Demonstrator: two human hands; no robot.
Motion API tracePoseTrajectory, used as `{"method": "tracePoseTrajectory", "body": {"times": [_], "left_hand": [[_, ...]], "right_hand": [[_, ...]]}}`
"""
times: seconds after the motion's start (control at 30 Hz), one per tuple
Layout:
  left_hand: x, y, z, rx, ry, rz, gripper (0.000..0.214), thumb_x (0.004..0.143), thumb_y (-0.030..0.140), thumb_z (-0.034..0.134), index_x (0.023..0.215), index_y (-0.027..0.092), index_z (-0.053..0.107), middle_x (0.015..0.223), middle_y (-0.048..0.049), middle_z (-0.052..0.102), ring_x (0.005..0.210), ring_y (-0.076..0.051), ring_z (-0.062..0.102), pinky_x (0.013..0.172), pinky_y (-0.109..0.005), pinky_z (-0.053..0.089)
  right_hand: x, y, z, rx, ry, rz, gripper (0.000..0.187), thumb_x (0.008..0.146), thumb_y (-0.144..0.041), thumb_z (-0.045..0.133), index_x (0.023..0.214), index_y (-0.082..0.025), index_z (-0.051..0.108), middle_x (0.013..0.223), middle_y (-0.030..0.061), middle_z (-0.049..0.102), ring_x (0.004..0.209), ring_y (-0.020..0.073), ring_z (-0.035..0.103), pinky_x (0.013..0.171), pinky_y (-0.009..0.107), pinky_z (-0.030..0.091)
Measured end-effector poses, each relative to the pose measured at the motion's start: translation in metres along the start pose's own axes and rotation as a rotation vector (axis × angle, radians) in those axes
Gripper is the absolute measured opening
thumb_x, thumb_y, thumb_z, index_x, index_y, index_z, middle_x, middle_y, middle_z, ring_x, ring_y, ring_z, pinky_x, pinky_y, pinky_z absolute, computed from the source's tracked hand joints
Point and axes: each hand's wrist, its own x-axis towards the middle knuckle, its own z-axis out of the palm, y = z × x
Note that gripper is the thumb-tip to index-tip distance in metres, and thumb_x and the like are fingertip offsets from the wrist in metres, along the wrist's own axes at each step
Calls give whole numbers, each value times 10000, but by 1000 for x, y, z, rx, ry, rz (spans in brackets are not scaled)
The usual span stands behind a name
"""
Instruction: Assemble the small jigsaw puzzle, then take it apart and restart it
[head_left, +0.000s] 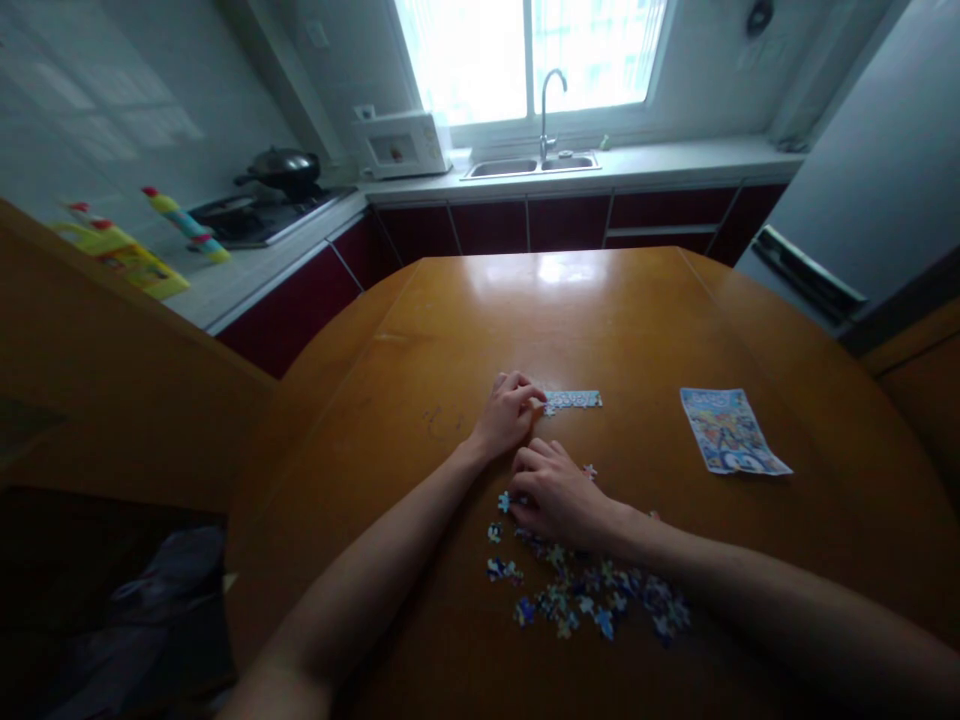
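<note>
My left hand (510, 412) rests on the table with bent fingers, its fingertips pressed on the left end of a joined strip of jigsaw puzzle (574, 398). Closer to me, my right hand (556, 492) is curled down with thumb and fingers together, over a jigsaw piece mostly hidden by the fingertips. Just left of those fingertips lies a light blue jigsaw piece (504, 502). A loose heap of jigsaw pieces (585, 595) spreads below my right hand and forearm, which cover part of it. Another jigsaw piece (495, 532) lies at the heap's left.
A creased picture sheet (731, 432) lies on the right of the wooden table (480, 310). Beyond the table run a counter with a sink (532, 167), a white microwave (401, 145), and a stove with a lidded pan (283, 168). Yellow bottles (131, 255) stand at left.
</note>
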Motion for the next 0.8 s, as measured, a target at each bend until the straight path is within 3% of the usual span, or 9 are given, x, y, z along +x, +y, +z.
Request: {"method": "tracePoseTrajectory", "body": {"times": [0.13, 0.23, 0.43, 0.63, 0.8], "left_hand": [[1, 2, -1, -18, 1, 4, 172, 879, 94, 619, 898, 216, 737, 952, -41, 584, 990, -215, 490, 937, -384, 478], [1, 3, -2, -20, 3, 9, 199, 875, 69, 602, 901, 214, 735, 954, -39, 586, 1001, -213, 492, 947, -382, 471], [1, 0, 0, -6, -14, 4, 299, 831, -5, 559, 912, 218, 741, 954, -38, 584, 999, -209, 504, 955, -384, 459], [2, -2, 1, -20, -16, 28, 270, 842, 25, 565, 914, 212, 745, 952, -47, 586, 1001, -217, 501, 934, -377, 460], [3, -1, 0, -15, -24, 28, 293, 826, 11, 551, 904, 218, 744, 940, -43, 582, 982, -214, 500, 928, -376, 461]], "right_hand": [[4, 12, -19, 80, 74, 54, 74, 797, -173, 717, 736, -211, 698, 899, 32, 648, 954, 216, 517, 864, 360, 401], [2, 26, -39, 118, 103, 50, 76, 796, -153, 725, 772, -224, 719, 901, 31, 652, 993, 223, 537, 910, 368, 421], [-35, 56, -67, 22, 146, 166, 45, 826, -200, 724, 806, -238, 734, 904, 55, 667, 928, 239, 555, 837, 398, 453], [-82, 71, -75, -49, 128, 288, 62, 843, -213, 700, 803, -242, 738, 917, 72, 673, 912, 247, 559, 805, 406, 464], [-93, 71, -67, -30, 145, 324, 88, 849, -199, 680, 815, -242, 749, 924, 79, 668, 912, 246, 568, 797, 401, 474]]}}
